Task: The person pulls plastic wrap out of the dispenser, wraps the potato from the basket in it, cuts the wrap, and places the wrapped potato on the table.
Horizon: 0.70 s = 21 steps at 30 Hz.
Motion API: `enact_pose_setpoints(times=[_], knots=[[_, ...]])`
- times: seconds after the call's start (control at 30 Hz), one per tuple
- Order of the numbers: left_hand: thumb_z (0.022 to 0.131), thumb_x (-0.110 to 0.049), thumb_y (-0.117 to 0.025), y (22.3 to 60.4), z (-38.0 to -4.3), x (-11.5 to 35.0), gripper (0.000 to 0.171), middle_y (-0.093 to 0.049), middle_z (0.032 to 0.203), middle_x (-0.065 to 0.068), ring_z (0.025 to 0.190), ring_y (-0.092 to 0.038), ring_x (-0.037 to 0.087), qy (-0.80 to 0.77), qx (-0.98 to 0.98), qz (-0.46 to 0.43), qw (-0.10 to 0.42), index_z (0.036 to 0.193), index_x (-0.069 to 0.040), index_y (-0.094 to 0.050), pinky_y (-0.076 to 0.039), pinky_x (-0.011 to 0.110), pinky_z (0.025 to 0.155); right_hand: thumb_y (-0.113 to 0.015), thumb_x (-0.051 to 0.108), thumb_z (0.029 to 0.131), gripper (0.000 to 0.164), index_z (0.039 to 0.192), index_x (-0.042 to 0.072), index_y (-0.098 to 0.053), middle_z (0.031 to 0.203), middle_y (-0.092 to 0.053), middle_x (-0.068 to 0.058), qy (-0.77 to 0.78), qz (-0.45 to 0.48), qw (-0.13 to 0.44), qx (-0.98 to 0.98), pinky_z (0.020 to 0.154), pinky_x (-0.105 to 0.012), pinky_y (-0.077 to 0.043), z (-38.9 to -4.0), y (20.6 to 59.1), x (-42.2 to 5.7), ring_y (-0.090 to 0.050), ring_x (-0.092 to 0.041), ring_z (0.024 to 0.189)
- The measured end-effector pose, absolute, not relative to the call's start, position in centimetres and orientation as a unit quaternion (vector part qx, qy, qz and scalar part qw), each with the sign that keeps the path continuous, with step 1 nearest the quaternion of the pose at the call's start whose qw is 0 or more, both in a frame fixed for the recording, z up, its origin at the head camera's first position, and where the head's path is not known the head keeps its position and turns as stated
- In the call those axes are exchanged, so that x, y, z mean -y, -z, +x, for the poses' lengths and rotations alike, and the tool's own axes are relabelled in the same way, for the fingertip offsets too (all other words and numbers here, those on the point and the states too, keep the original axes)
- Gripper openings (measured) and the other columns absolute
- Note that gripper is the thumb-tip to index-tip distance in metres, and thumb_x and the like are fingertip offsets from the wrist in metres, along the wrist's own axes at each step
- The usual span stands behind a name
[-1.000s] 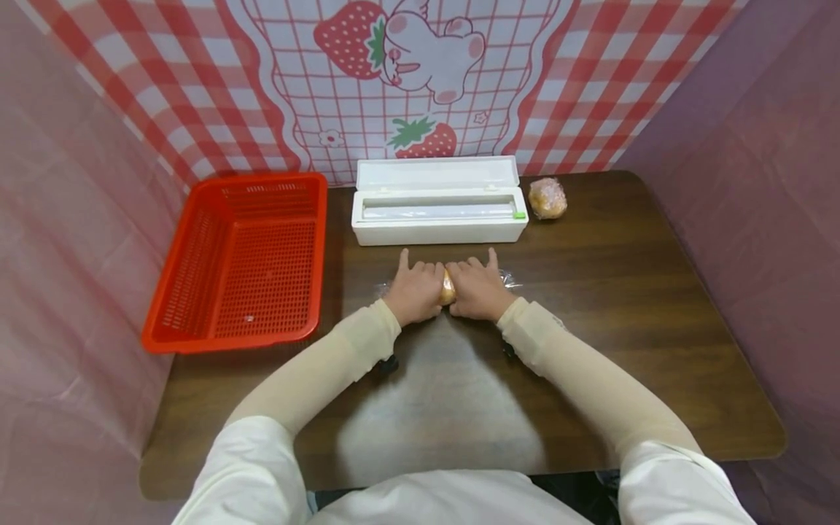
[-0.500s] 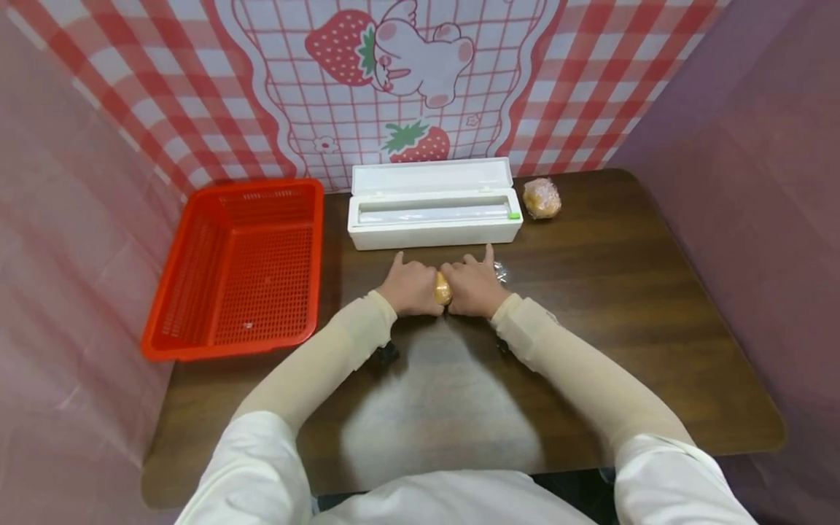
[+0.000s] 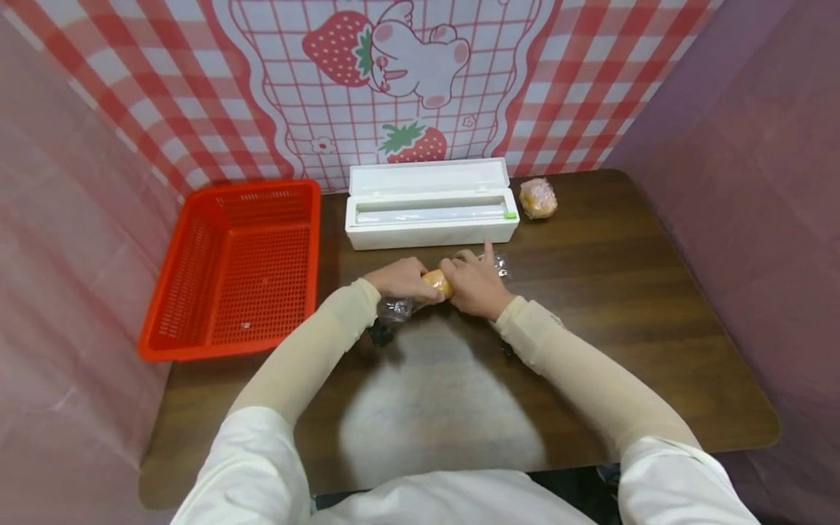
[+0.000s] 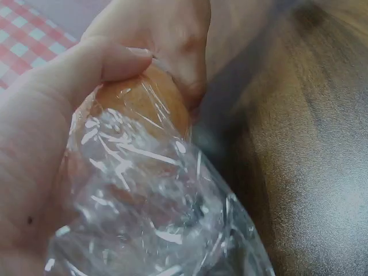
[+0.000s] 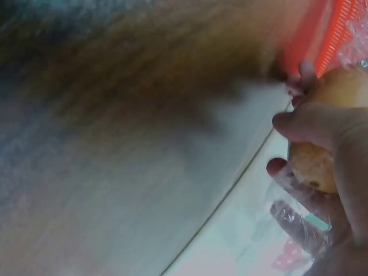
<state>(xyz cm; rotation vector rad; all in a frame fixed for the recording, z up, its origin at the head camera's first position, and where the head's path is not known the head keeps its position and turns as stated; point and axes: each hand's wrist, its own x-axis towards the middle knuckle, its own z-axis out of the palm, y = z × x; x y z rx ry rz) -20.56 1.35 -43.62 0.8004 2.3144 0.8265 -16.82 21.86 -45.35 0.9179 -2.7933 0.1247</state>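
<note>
A golden-brown bread roll point(image 3: 438, 281) in clear plastic wrap is held between both hands over the table. My left hand point(image 3: 405, 280) grips its left end, the thumb lying across the top in the left wrist view. Loose, crumpled plastic wrap point(image 4: 161, 201) spreads from the roll below that thumb. My right hand point(image 3: 477, 283) grips the other end, its thumb over the bread and its fingers beneath in the right wrist view. More wrap point(image 3: 500, 264) sticks out past the right fingers.
Behind the hands stands a white plastic-wrap dispenser point(image 3: 429, 235), lid up, with a roll inside and a green slider. A second wrapped bun point(image 3: 538, 198) sits to its right. A red plastic basket point(image 3: 230, 350) stands on the left of the wooden table point(image 3: 623, 328).
The left hand has turned and shifted left, so the roll now lies tilted and shows more. A bunch of loose wrap has come into view below the left hand.
</note>
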Motion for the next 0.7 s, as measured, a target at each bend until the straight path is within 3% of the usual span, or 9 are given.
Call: enact_pose_setpoints(times=[0.2,0.3,0.4,0.5,0.57,0.7], knots=[[0.083,-0.053,-0.068,42.9,-20.1,-1.2,0.040,-0.068,0.073,0.001,0.063,-0.059,0.014,-0.304,-0.854,0.305,0.291,0.084,-0.013,-0.072,-0.053,0.034,0.064,-0.088,0.025,0.072,0.046,0.107,0.014,-0.060,0.104,-0.073,-0.006,-0.049,0.311,0.035,0.949,0.105,-0.081,-0.010,-17.1,44.5,-22.3,-0.057,-0.036,0.113],[0.086,-0.055,-0.064,42.0,-19.3,-1.8,0.045,-0.069,0.084,-0.001,0.073,-0.063,0.016,-0.253,-0.875,0.308,0.274,0.102,-0.014,-0.072,-0.052,0.047,0.084,-0.086,0.023,0.072,0.043,0.107,0.014,-0.062,0.103,-0.073,-0.005,-0.039,0.307,0.007,0.951,0.104,-0.081,-0.010,-17.3,43.8,-22.5,-0.056,-0.037,0.114],[0.090,-0.057,-0.061,41.2,-18.4,-2.6,0.058,-0.069,0.102,-0.002,0.093,-0.065,0.019,-0.187,-0.902,0.305,0.241,0.130,-0.015,-0.063,-0.035,0.063,0.105,-0.083,0.021,0.073,0.039,0.107,0.015,-0.064,0.102,-0.073,-0.004,-0.037,0.302,-0.011,0.953,0.103,-0.083,-0.010,-17.3,43.2,-22.7,-0.056,-0.037,0.114],[0.091,-0.057,-0.064,41.0,-17.7,-3.2,0.071,-0.067,0.118,-0.001,0.111,-0.062,0.024,-0.143,-0.921,0.295,0.212,0.147,-0.017,-0.048,-0.018,0.070,0.111,-0.081,0.022,0.074,0.037,0.107,0.014,-0.065,0.099,-0.072,-0.004,-0.041,0.296,-0.025,0.954,0.102,-0.083,-0.010,-17.3,42.8,-22.8,-0.057,-0.037,0.113],[0.089,-0.059,-0.068,41.2,-17.3,-3.5,0.076,-0.067,0.122,0.001,0.117,-0.061,0.026,-0.123,-0.929,0.287,0.199,0.148,-0.017,-0.046,-0.012,0.072,0.112,-0.081,0.024,0.073,0.038,0.105,0.013,-0.065,0.096,-0.072,-0.004,-0.050,0.293,-0.036,0.954,0.102,-0.084,-0.010,-17.2,42.5,-22.7,-0.059,-0.037,0.110],[0.085,-0.065,-0.069,41.4,-16.9,-4.2,0.076,-0.068,0.116,0.002,0.113,-0.063,0.027,-0.099,-0.940,0.280,0.166,0.138,-0.014,-0.051,-0.014,0.072,0.112,-0.083,0.031,0.072,0.037,0.099,0.012,-0.065,0.090,-0.070,-0.003,-0.060,0.289,-0.048,0.954,0.101,-0.084,-0.014,-17.1,42.0,-22.7,-0.062,-0.036,0.102]])
